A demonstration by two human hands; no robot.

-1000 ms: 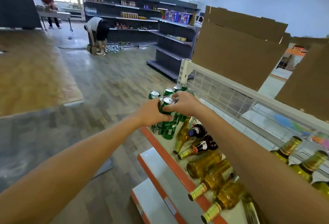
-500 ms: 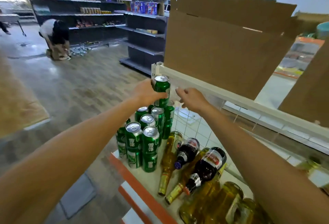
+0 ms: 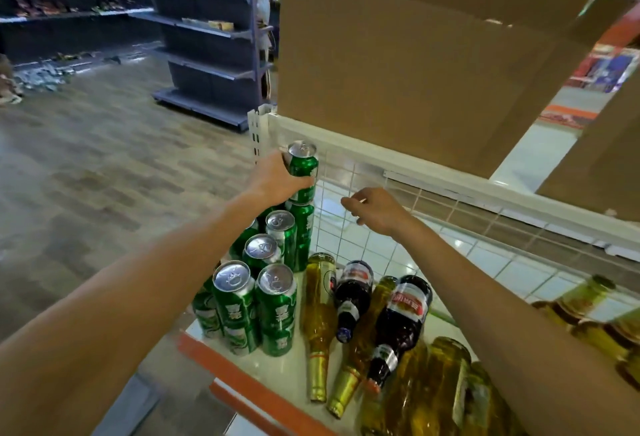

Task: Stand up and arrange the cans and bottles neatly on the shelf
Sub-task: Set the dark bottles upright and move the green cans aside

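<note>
- Left hand (image 3: pixel 277 179): fingers and thumb wrapped round the side of a green can (image 3: pixel 304 169), gripping it. The can is upright with its pull-tab top facing up.
- The held can is at the top of the back can (image 3: pixel 304 231) in the can cluster, close against the wire grid (image 3: pixel 349 176). Their rims meet or nearly meet; cannot tell whether it is fully seated.
- Right hand (image 3: pixel 375 209): in the air to the right of the held can and in front of the grid. Its fingers are loosely bent and hold nothing. Cannot tell whether it touches the wire.
- Standing cans (image 3: pixel 239 300): green, upright and stacked in tiers at the left end of the shelf (image 3: pixel 277 373), which is a white deck with an orange front edge.
- Bottles, just right of the cans, lie on their sides with necks toward the front edge. A clear yellow bottle (image 3: pixel 320 325) is nearest the cans. Two dark bottles (image 3: pixel 398 321) rest on top of the yellow ones.
- More yellow bottles (image 3: pixel 443 390) are heaped at lower right, partly behind the right forearm.
- Upright gold-capped bottles (image 3: pixel 585 300) are at the far right, blurred.
- Cardboard sheets (image 3: pixel 415 55) rise above the grid's top rail.
- Dark shelving (image 3: pixel 214 37) stands across the wood-pattern floor (image 3: pixel 86 158).
</note>
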